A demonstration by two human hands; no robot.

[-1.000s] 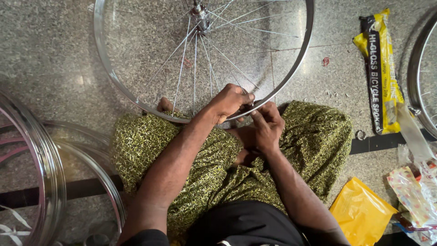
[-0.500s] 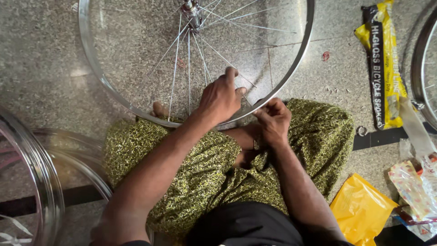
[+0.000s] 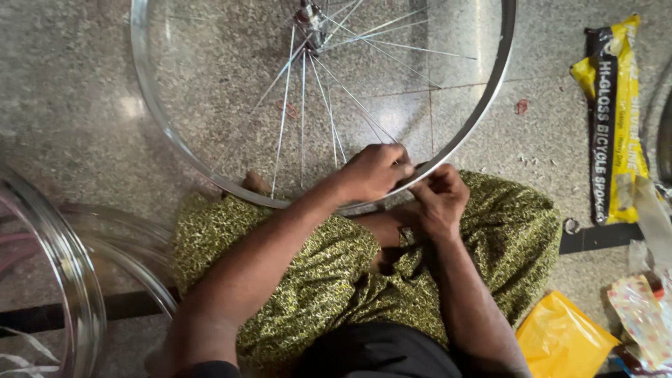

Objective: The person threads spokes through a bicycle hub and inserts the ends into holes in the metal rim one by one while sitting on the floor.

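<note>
A silver bicycle wheel rim (image 3: 150,119) with thin metal spokes (image 3: 302,112) and a hub (image 3: 311,15) lies on the stone floor in front of my crossed legs. My left hand (image 3: 374,171) grips the near part of the rim from inside, fingers curled over a spoke end. Just outside the rim, my right hand (image 3: 437,199) pinches something small at that same spot; what it holds is hidden by the fingers. My legs are covered in a green patterned cloth (image 3: 315,280).
Other bare rims (image 3: 59,259) lie at the left edge. A long yellow and black packet (image 3: 610,119) lies at the right, with another rim beyond it. A yellow plastic bag (image 3: 563,339), small wrapped packets (image 3: 644,315) and a metal ring (image 3: 570,225) sit at lower right.
The wheel has shifted slightly across the view. My left hand has slid along the rim to meet the right hand at the near edge.
</note>
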